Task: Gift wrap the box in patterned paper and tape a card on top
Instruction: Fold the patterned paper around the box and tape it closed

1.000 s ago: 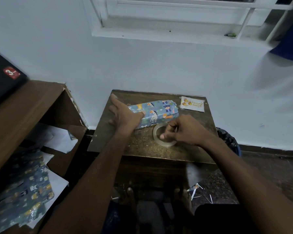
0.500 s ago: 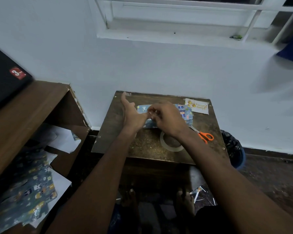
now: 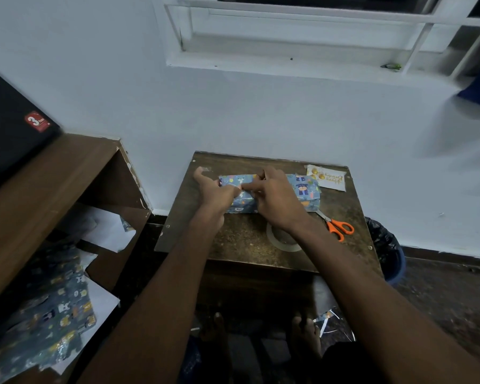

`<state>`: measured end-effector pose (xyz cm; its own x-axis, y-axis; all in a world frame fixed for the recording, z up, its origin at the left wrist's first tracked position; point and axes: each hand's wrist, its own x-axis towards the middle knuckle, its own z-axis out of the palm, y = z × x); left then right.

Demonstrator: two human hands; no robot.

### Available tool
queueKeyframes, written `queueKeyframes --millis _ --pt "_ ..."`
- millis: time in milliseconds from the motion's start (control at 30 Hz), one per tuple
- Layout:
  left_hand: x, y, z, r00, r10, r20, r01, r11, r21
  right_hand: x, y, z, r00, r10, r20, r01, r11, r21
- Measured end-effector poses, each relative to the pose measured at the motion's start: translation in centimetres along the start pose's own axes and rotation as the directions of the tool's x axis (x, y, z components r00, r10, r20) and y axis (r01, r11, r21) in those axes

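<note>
Nearest the person, a tape roll (image 3: 284, 241) lies on the bench (image 3: 239, 245), just under the right wrist. Beyond it both hands meet over the wrapped box (image 3: 302, 189), its long axis running left to right. The right hand (image 3: 275, 198) pinches at the paper; the left hand (image 3: 216, 192) does too, thumb out. Scissors (image 3: 337, 227) sit right of the grip, the card (image 3: 327, 178) farther right and back, nearer the right hand.

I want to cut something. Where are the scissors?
The scissors lie on the table's right side, just right of the tape roll, near the wrapped box.
</note>
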<state>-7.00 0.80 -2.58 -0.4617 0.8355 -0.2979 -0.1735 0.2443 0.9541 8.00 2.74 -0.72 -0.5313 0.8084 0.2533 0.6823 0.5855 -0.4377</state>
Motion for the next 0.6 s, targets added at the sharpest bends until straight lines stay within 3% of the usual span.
queueKeyframes --millis 267,367,433,600 --pt "-0.2 -0.3 0.2 0.981 0.166 -0.101 -0.146 0.973 0.178 0.1 0.1 -0.4 0.999 0.032 0.009 -0.032 0.999 -0.021" --pt "-0.4 -0.5 -0.1 0.935 0.322 -0.150 -0.248 0.894 0.373 0.1 0.4 -0.4 1.000 0.023 0.006 -0.023 1.000 -0.018" --pt "-0.7 -0.4 -0.2 0.900 0.419 -0.117 -0.328 0.829 0.452 0.3 0.7 -0.5 0.998 0.062 -0.030 -0.062 0.998 0.004" --pt "-0.3 0.4 -0.3 0.836 0.533 0.132 -0.540 0.754 0.375 0.5 1.2 -0.4 0.990 0.109 -0.092 -0.104 0.993 0.060"
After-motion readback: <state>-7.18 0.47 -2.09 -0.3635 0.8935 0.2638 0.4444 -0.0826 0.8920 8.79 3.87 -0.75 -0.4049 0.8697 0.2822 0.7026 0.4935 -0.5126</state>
